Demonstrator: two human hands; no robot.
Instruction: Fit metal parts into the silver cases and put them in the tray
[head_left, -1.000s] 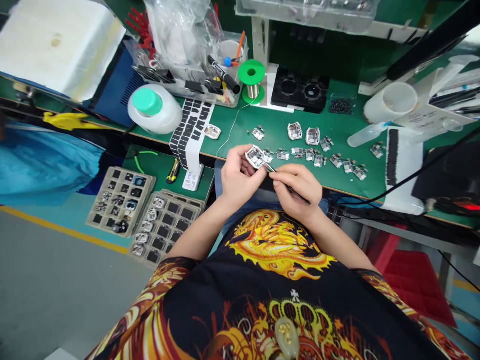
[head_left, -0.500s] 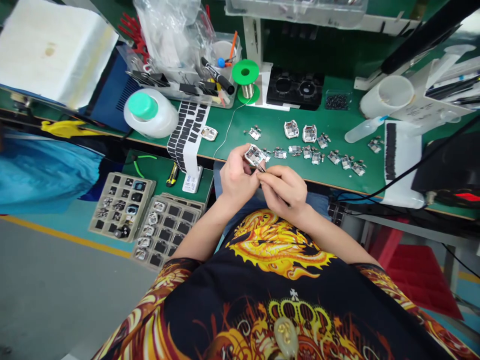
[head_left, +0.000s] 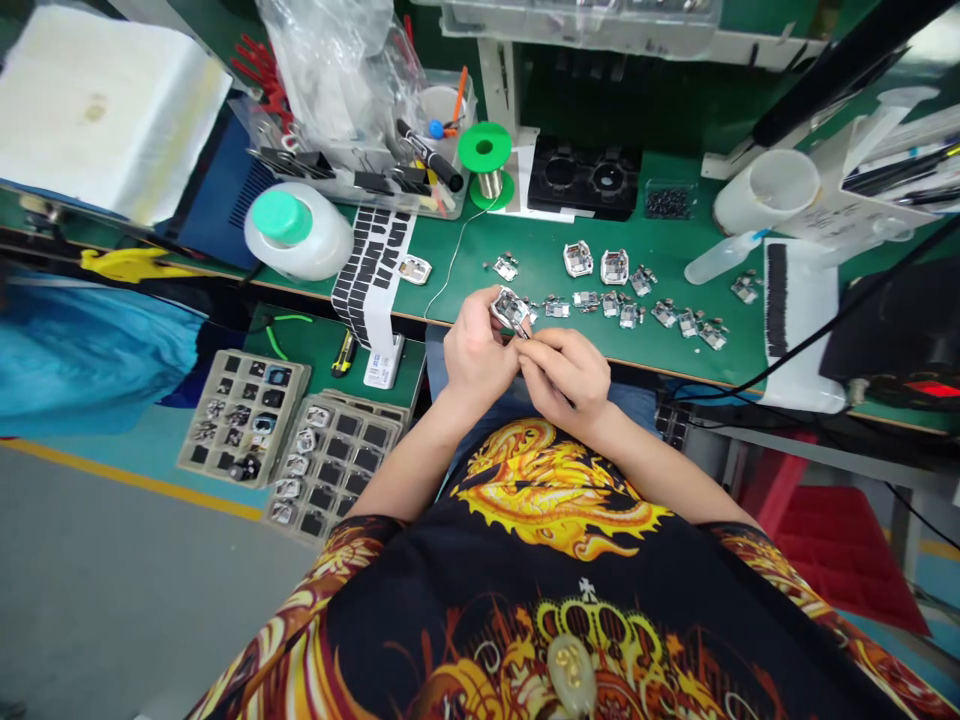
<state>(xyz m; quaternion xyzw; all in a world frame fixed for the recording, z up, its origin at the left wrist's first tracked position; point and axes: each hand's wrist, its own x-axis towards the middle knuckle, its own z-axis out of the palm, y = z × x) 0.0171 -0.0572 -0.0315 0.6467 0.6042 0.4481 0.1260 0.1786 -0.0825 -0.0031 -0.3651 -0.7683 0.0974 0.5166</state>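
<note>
Above the bench's front edge, my left hand (head_left: 478, 352) is closed around a silver smartwatch case (head_left: 510, 310), its open inside with small parts facing up. My right hand (head_left: 568, 372) pinches a thin tool that looks like tweezers (head_left: 524, 334), mostly hidden by the fingers, with its tip at the lower edge of the case. The two hands touch. Just beyond them on the green bench lie a row of small circuit boards (head_left: 556, 309) and two more silver watch cases (head_left: 577, 259), (head_left: 614, 266). Another silver case (head_left: 415, 269) rests to the left.
A solder wire spool (head_left: 485, 150) stands behind, near a white bottle (head_left: 298, 232) with a green cap. A sheet of black stickers (head_left: 373, 270) hangs over the bench edge. Compartment trays (head_left: 244, 410) sit lower left. A black cable (head_left: 810, 345) crosses at right.
The case in my left hand has tilted slightly, and the tool tip has shifted a little along its lower edge. The view has moved slightly.
</note>
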